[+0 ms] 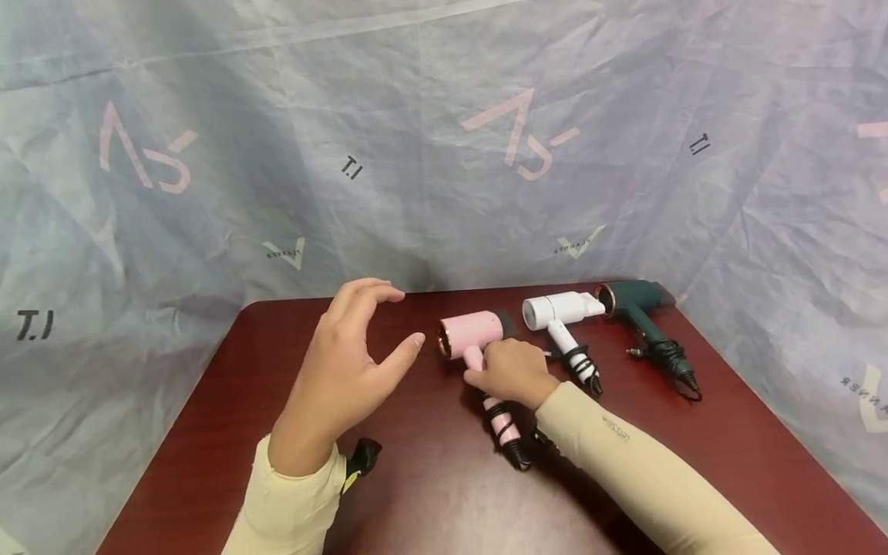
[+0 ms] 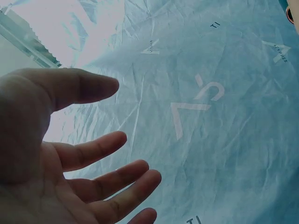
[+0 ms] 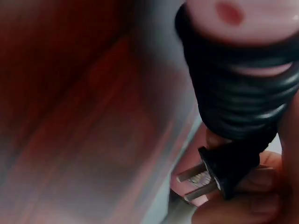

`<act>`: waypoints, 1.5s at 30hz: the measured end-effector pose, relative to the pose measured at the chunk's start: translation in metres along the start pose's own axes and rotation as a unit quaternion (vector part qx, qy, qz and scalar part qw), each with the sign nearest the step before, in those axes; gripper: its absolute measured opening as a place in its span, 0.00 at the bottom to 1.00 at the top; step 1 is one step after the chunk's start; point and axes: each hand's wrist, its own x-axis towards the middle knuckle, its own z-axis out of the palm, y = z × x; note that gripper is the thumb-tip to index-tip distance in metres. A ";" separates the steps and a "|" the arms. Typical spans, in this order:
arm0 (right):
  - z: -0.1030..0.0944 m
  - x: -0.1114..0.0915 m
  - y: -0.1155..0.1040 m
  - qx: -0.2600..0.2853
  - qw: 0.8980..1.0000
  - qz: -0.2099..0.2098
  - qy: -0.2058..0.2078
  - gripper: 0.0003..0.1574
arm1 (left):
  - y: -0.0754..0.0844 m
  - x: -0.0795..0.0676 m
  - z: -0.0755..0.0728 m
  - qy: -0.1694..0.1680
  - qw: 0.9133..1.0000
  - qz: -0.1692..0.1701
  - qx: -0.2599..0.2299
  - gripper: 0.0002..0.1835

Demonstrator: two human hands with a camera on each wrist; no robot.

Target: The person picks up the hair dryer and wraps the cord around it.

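Note:
My right hand (image 1: 516,370) grips the handle of a pink hair dryer (image 1: 475,331), whose copper-rimmed end faces left. Its black cord (image 3: 238,93) is wound round the handle in the right wrist view. There the two-pin plug (image 3: 229,170) sits beside my fingers (image 3: 259,205). Raised to the left of this dryer, my left hand (image 1: 340,370) holds nothing. Its thumb and fingers are spread apart, as the left wrist view also shows. Part of the pink handle is hidden behind my right hand.
Right of the pink dryer lie a white hair dryer (image 1: 565,308) and a dark green hair dryer (image 1: 638,297), both with wound cords. All are on a reddish-brown table (image 1: 264,354). A grey printed sheet (image 1: 416,116) hangs behind and at the sides.

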 end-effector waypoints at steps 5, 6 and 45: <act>0.003 0.021 0.012 -0.001 0.999 0.030 -0.015 0.25 | 0.003 0.001 -0.001 -0.025 1.000 -0.011 -0.006 0.23; 0.003 0.025 0.013 -0.002 0.999 0.033 -0.014 0.25 | 0.003 0.001 -0.001 -0.028 1.000 -0.012 -0.007 0.23; 0.012 0.049 0.007 -0.012 0.995 0.095 -0.041 0.33 | 0.005 -0.004 0.003 -0.058 0.998 0.009 0.006 0.14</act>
